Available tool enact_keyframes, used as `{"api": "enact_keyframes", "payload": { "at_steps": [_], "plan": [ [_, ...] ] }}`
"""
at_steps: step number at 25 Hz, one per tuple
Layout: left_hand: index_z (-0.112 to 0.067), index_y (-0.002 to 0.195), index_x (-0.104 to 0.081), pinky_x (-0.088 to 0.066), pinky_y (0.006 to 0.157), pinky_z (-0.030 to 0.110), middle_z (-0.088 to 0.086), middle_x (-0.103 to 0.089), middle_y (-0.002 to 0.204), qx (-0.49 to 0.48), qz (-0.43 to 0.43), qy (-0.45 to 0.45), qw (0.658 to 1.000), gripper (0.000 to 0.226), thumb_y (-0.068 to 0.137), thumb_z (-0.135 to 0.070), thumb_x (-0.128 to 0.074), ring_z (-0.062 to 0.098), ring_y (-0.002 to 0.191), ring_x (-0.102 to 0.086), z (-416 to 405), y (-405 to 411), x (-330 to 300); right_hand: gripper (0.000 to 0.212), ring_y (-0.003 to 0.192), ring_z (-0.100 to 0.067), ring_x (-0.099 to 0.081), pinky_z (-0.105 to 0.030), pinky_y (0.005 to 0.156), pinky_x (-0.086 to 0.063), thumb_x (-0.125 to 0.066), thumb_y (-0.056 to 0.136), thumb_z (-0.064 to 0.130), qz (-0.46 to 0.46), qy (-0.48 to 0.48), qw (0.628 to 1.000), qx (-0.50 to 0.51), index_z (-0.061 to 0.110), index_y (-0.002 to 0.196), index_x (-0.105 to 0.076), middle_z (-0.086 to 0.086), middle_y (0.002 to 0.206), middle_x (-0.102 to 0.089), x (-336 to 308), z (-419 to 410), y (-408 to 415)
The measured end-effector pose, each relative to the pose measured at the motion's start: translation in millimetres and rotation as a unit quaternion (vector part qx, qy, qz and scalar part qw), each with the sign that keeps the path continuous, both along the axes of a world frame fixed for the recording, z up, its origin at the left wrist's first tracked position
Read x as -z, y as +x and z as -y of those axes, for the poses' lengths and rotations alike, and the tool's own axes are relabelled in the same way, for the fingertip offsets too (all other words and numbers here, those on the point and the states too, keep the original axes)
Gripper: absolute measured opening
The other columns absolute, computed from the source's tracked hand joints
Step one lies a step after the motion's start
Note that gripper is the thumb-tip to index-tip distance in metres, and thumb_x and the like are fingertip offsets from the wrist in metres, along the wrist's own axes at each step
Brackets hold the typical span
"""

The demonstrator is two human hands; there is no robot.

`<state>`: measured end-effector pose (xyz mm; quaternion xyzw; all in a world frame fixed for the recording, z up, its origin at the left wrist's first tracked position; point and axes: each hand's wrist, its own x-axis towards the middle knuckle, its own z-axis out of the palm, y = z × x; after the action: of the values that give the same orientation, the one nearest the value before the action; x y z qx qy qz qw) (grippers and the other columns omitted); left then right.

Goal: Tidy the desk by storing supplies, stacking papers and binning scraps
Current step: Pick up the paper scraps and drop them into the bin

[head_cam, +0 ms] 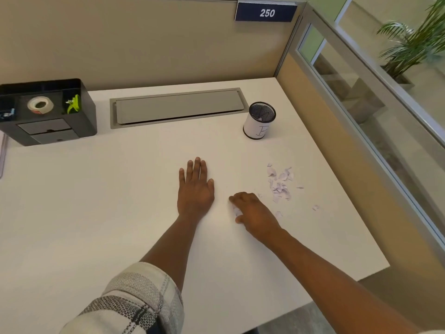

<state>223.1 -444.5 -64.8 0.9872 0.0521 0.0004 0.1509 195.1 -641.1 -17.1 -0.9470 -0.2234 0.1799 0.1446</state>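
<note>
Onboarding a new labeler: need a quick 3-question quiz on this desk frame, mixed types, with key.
1. True or false: the left hand lies flat on the desk.
2. The right hand pinches: A) tape roll B) paper scrap C) pen
3. Fill in: the loose paper scraps lie nearest the ____ hand.

Key: 1 true; 2 B; 3 right.

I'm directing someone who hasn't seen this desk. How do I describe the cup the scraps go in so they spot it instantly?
Start at the grey flap set into the back of the white desk. Just off its right end stands the cup, beyond the paper scraps. It is the only round upright container: black mesh, wrapped in white paper.
</note>
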Motion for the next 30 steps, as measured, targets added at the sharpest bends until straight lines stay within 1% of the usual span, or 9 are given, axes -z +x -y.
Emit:
{"api": "enact_keyframes", "payload": {
  "at_steps": [4, 8, 11, 15, 19, 21, 25, 28, 30],
  "plan": [
    [-0.012, 0.160, -0.010, -0.001, 0.126, 0.047, 0.007, -0.005, 0.168, -0.001, 0.002, -0.001, 1.000, 0.061, 0.105, -0.036, -0.023, 0.025, 0.156, -0.001, -1, -1, 1, 0.043, 0.110, -0.025, -0.052, -0.030, 0.083, -0.046, -0.058, 0.090, 0.006, 0.054, -0.008, 0.998, 0.015, 0.013, 0.132, -0.054, -0.006, 0.123, -0.054, 3, -10, 13],
    [-0.012, 0.159, -0.012, -0.002, 0.126, 0.047, 0.007, -0.007, 0.168, -0.002, 0.006, -0.004, 1.000, 0.061, 0.104, -0.036, -0.024, 0.025, 0.155, -0.002, 0, 1, 2, 0.020, 0.099, -0.026, -0.056, -0.033, 0.080, -0.048, -0.060, 0.091, 0.011, 0.048, 0.004, 0.998, 0.034, 0.010, 0.112, -0.061, -0.009, 0.106, -0.056, 3, -25, 35],
    [-0.011, 0.159, -0.014, -0.004, 0.126, 0.048, 0.008, -0.009, 0.168, -0.004, 0.011, 0.001, 1.000, 0.061, 0.104, -0.036, -0.025, 0.026, 0.155, -0.005, 0, 1, 3, 0.025, 0.099, -0.028, -0.059, -0.032, 0.081, -0.047, -0.059, 0.092, 0.007, 0.039, 0.027, 0.998, 0.046, 0.010, 0.116, -0.063, -0.011, 0.105, -0.058, 0, -33, 49],
    [-0.012, 0.159, -0.013, -0.002, 0.126, 0.047, 0.008, -0.008, 0.168, -0.004, 0.011, 0.004, 1.000, 0.061, 0.104, -0.036, -0.024, 0.026, 0.155, -0.004, 0, 2, 4, 0.037, 0.111, -0.026, -0.058, -0.034, 0.093, -0.047, -0.051, 0.095, 0.003, 0.023, 0.057, 0.996, 0.058, 0.013, 0.128, -0.062, -0.010, 0.122, -0.062, -3, -36, 52],
    [-0.013, 0.160, -0.009, -0.001, 0.126, 0.047, 0.006, -0.004, 0.168, -0.006, 0.002, 0.006, 1.000, 0.062, 0.104, -0.037, -0.021, 0.024, 0.156, -0.001, -1, 2, 4, 0.034, 0.122, -0.025, -0.048, -0.037, 0.094, -0.047, -0.053, 0.097, 0.015, 0.027, -0.016, 0.999, 0.019, 0.017, 0.130, -0.061, -0.006, 0.133, -0.055, 2, -45, 36],
    [-0.013, 0.160, -0.008, -0.001, 0.126, 0.047, 0.006, -0.003, 0.168, -0.005, 0.000, 0.006, 1.000, 0.062, 0.104, -0.037, -0.021, 0.024, 0.156, 0.001, -1, 1, 3, 0.031, 0.114, -0.025, -0.053, -0.036, 0.085, -0.049, -0.046, 0.096, 0.010, 0.064, -0.053, 0.997, -0.004, 0.014, 0.121, -0.064, -0.007, 0.122, -0.059, 4, -46, 23],
    [-0.012, 0.160, -0.008, -0.001, 0.126, 0.047, 0.006, -0.003, 0.168, -0.004, 0.001, 0.004, 1.000, 0.062, 0.104, -0.037, -0.022, 0.024, 0.156, 0.001, -1, 1, 1, 0.020, 0.088, -0.023, -0.053, -0.032, 0.069, -0.045, -0.045, 0.090, 0.001, 0.085, -0.042, 0.995, 0.032, 0.009, 0.096, -0.063, -0.009, 0.095, -0.057, -2, -48, 21],
    [-0.012, 0.160, -0.008, -0.001, 0.126, 0.047, 0.006, -0.003, 0.168, -0.004, -0.001, 0.007, 1.000, 0.062, 0.104, -0.037, -0.022, 0.024, 0.156, 0.000, -1, 1, 1, 0.019, 0.085, -0.024, -0.053, -0.030, 0.066, -0.040, -0.047, 0.088, 0.000, 0.081, -0.044, 0.996, 0.015, 0.010, 0.095, -0.062, -0.010, 0.093, -0.057, -7, -49, 32],
    [-0.012, 0.160, -0.009, -0.001, 0.126, 0.047, 0.006, -0.004, 0.168, -0.004, 0.002, 0.005, 1.000, 0.062, 0.104, -0.037, -0.022, 0.024, 0.156, -0.001, -1, 1, 1, 0.019, 0.086, -0.025, -0.056, -0.029, 0.066, -0.036, -0.047, 0.087, 0.001, 0.063, -0.028, 0.997, 0.042, 0.010, 0.095, -0.062, -0.010, 0.093, -0.058, -6, -47, 40]
  ]
}}
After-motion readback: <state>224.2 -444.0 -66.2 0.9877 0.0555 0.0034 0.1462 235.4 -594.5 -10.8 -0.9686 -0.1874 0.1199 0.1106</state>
